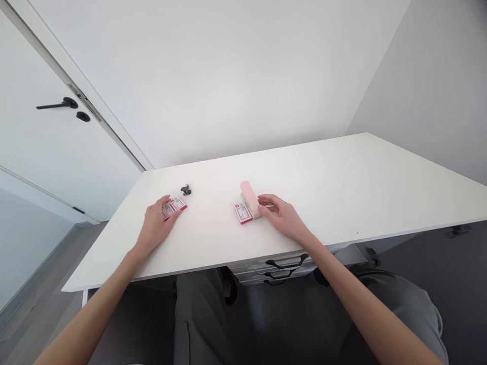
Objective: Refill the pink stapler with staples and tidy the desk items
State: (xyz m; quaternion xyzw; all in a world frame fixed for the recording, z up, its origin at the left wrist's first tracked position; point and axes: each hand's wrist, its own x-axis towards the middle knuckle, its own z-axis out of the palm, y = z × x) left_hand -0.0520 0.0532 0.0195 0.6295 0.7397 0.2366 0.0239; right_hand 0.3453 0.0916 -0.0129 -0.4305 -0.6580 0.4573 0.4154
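My left hand (157, 223) is curled around a pair of small white-and-red boxes (175, 204) lying side by side on the white table (327, 182). Its thumb is along their near edge and its fingers are at the far side. My right hand (280, 215) has its thumb and fingertips at the right side of a long pink case (250, 196) with a pale inner edge. Against the case's left side lies another white-and-red box (242, 213), apart from the left hand. Small print on the boxes is unreadable.
A small black object (185, 190), perhaps a clip, lies beyond the left hand. White drawers with black handles (287, 262) are under the table's front edge. A white wall (236, 76) stands behind, with a door (45, 137) at left.
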